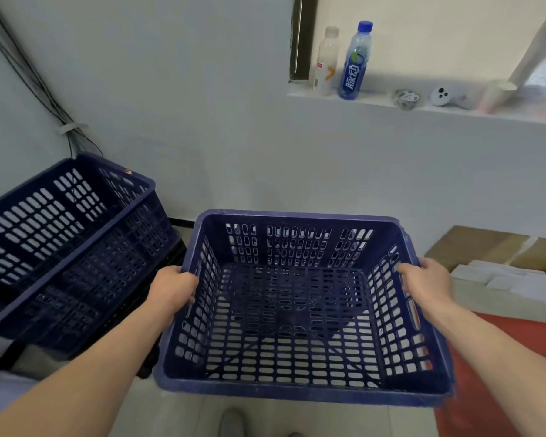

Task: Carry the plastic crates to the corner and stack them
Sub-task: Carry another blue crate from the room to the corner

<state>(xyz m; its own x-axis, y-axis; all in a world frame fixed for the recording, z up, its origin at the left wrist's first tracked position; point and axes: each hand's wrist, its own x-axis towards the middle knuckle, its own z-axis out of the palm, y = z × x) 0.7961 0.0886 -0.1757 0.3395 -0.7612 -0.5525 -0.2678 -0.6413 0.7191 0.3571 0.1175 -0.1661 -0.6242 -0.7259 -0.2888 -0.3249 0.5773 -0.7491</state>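
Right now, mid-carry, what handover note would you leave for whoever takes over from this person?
Left hand grips the left wall of the held blue crate; right hand grips its right wall.
The crate is empty, lifted off the floor, to the right of the crate stack in the corner.
Done: two crates appear stacked there.
Left: place this one on top.
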